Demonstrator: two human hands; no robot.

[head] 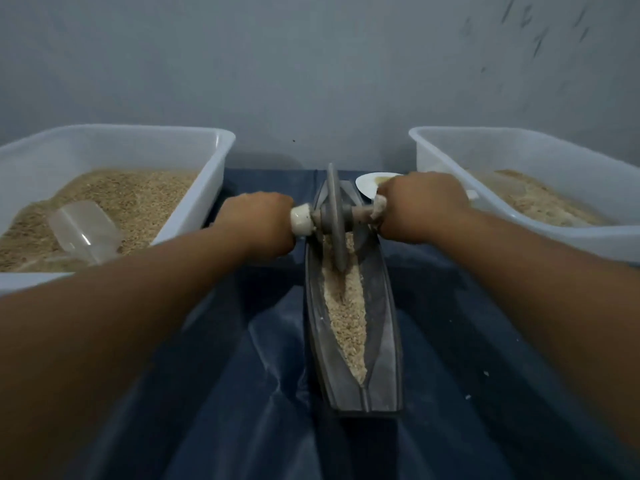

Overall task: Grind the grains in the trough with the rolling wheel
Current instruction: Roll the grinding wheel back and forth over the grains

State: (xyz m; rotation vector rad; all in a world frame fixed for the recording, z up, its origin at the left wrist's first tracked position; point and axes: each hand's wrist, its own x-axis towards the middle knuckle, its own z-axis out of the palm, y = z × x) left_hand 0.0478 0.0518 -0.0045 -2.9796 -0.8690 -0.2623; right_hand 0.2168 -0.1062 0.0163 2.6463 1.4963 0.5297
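Note:
A long grey boat-shaped trough (386, 327) lies lengthwise on the blue cloth in front of me. Pale crushed grains (348, 317) fill its groove. The grey rolling wheel (335, 216) stands upright in the far half of the trough, its rim down in the grains. A pale axle handle sticks out on each side. My left hand (259, 223) grips the left handle end (302, 220). My right hand (420, 206) grips the right handle (375, 211). Both arms are stretched forward.
A white tub (207, 188) of brown grain with a clear plastic scoop (85, 230) stands at the left. A second white tub (450, 161) holding paler ground grain stands at the right. A small white dish (369, 183) sits behind the trough. A grey wall is close behind.

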